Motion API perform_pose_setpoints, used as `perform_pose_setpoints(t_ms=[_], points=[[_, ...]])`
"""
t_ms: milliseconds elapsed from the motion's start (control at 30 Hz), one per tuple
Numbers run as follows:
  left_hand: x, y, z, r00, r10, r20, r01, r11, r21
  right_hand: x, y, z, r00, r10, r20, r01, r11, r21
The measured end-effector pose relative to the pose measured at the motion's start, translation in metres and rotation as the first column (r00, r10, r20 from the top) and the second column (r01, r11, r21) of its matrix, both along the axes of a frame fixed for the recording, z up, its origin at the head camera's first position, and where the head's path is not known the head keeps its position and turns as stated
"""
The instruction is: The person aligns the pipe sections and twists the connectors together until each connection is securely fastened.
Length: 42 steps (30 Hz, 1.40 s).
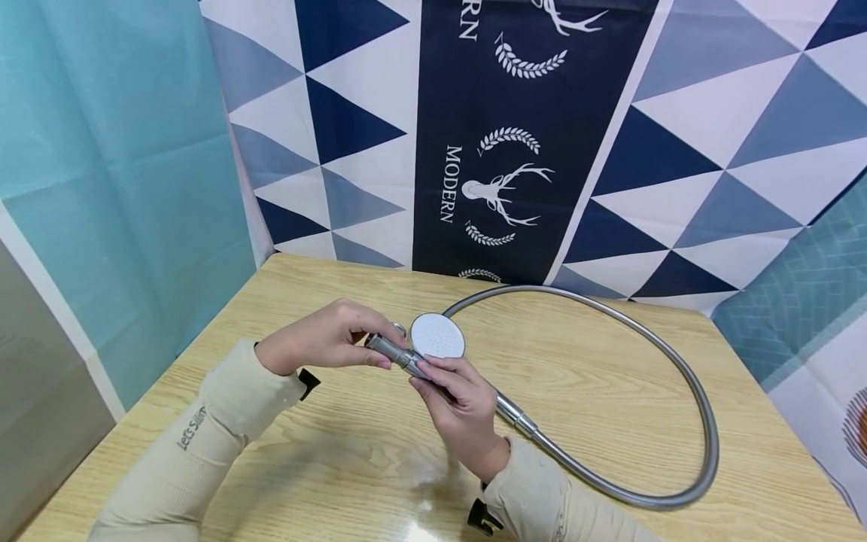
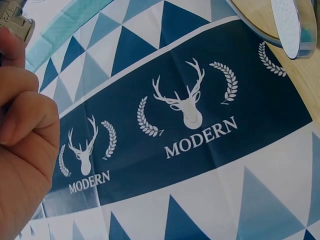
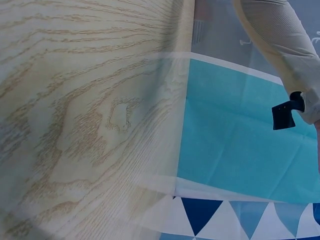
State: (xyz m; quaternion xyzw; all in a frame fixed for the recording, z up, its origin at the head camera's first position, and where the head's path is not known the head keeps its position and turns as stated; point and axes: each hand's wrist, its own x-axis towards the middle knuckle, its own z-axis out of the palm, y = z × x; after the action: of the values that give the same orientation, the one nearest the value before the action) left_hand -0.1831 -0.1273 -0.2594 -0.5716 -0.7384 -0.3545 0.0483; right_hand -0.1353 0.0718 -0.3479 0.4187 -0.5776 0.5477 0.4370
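Both hands hold a chrome cylindrical fitting [image 1: 387, 348] over the middle of the table. My left hand [image 1: 342, 335] pinches its upper left end between thumb and fingers; in the left wrist view the fitting's end [image 2: 19, 22] shows a "1/2" marking. My right hand [image 1: 463, 414] grips the lower right end, its fingers covering part of it. Just behind lies a shower head [image 1: 436, 336], its white face up and its handle mostly hidden by the right hand. A chrome hose end [image 1: 516, 415] emerges beyond that hand. The left wrist view catches the shower head's face [image 2: 287, 27] at top right.
A grey metal shower hose [image 1: 698, 391] loops across the right half of the wooden table [image 1: 325, 459] and back behind the shower head. Patterned cloth [image 1: 359, 135] hangs behind the table. Teal cloth [image 1: 135, 165] hangs at the left.
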Motion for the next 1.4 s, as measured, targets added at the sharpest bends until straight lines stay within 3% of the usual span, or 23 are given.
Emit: perform_pose_setpoints(t_ms=[533,967,1400], points=[[-0.0029,0.0000,-0.0001,0.999,-0.041,-0.024,0.042,0.999,0.021,0.0008,0.0016,0.0032,1.000,-0.011,0.000,0.011,1.000,0.029],[-0.0020,-0.0013,-0.0012,0.999,-0.031,0.013,0.031,1.000,0.002,0.0010,0.0023,0.0011,1.000,0.006,0.018,-0.006,0.999,0.045],[-0.0031,-0.0020,-0.0033,0.999,-0.040,0.015,0.040,0.999,0.011,-0.0005,0.0028,0.0013,0.999,-0.048,0.023,0.046,0.995,0.090]])
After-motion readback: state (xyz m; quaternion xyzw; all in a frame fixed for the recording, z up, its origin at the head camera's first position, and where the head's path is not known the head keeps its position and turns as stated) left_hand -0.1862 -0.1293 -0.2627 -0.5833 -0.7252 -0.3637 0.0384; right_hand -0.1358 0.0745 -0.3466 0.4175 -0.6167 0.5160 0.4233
